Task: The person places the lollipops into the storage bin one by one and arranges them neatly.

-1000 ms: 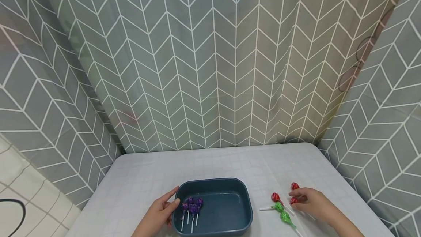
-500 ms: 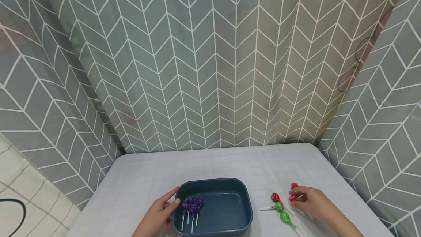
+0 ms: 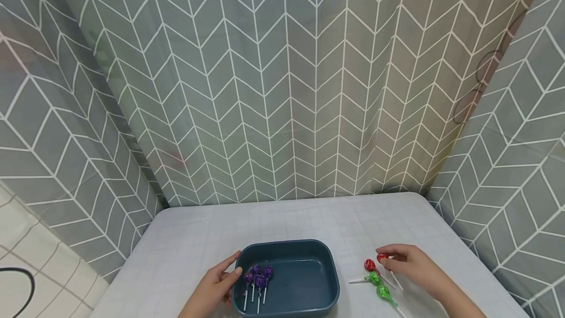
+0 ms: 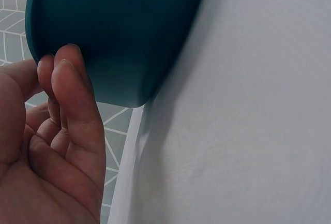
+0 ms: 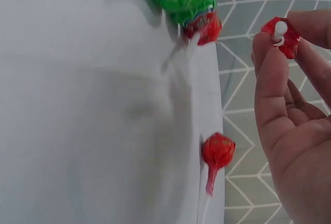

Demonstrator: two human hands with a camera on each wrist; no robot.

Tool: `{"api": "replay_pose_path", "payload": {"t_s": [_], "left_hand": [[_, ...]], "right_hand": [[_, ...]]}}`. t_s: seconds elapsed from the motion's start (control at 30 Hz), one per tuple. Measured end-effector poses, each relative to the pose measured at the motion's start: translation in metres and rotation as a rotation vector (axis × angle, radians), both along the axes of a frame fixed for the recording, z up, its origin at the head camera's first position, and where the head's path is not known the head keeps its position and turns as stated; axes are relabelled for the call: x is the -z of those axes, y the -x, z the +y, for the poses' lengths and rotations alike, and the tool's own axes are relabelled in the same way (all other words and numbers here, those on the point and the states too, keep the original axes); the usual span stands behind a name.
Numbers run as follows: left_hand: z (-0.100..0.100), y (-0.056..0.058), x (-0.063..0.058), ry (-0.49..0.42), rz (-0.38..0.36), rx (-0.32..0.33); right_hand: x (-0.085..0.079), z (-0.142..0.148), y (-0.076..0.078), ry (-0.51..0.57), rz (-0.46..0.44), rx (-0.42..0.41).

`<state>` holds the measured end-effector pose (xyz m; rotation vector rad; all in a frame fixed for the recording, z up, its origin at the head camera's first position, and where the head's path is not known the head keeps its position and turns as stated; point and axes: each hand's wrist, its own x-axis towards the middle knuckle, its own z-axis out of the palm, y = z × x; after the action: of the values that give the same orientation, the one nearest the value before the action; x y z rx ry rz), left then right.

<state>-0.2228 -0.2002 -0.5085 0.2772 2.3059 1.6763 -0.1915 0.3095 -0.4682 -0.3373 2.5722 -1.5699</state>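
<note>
My left hand [image 3: 214,286] grips the left rim of a dark blue rectangular bin [image 3: 304,242], thumb over the edge and fingers outside it. Several purple lollipops [image 3: 260,281] lie along the bin's left side, sticks toward me. To the right of the bin, my right hand [image 3: 412,265] pinches a red lollipop [image 5: 288,36] by its wrapped head, and its white stick slants down. Close to that hand on the table lie another red lollipop [image 3: 370,264] and two green lollipops [image 3: 383,290]. The right wrist view also shows a red lollipop [image 5: 219,150] on the cloth, hidden behind my hand in the head view.
A white cloth covers the table [image 3: 207,225]. Patterned grey curtains [image 3: 282,112] stand behind it and along the right side. At the lower left, a black cable [image 3: 30,283] curves over a white tiled surface [image 3: 48,259].
My right hand has picked up one red lollipop and carried it a little to the left. The left hand and the bin stay in place.
</note>
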Motion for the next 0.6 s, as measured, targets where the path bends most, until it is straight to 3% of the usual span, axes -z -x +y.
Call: {"api": "replay_pose_path", "payload": {"t_s": [0.13, 0.37, 0.6], "left_hand": [[0.0, -0.001, 0.0, -0.003, 0.001, 0.003], [0.0, -0.001, -0.001, -0.005, 0.002, 0.009], [-0.001, -0.001, -0.001, 0.0, 0.003, 0.011]], "right_hand": [[-0.003, -0.008, 0.002, 0.027, -0.017, -0.013], [-0.009, -0.026, 0.008, -0.023, -0.046, 0.064], [-0.018, -0.044, 0.015, 0.002, -0.046, 0.028]]}}
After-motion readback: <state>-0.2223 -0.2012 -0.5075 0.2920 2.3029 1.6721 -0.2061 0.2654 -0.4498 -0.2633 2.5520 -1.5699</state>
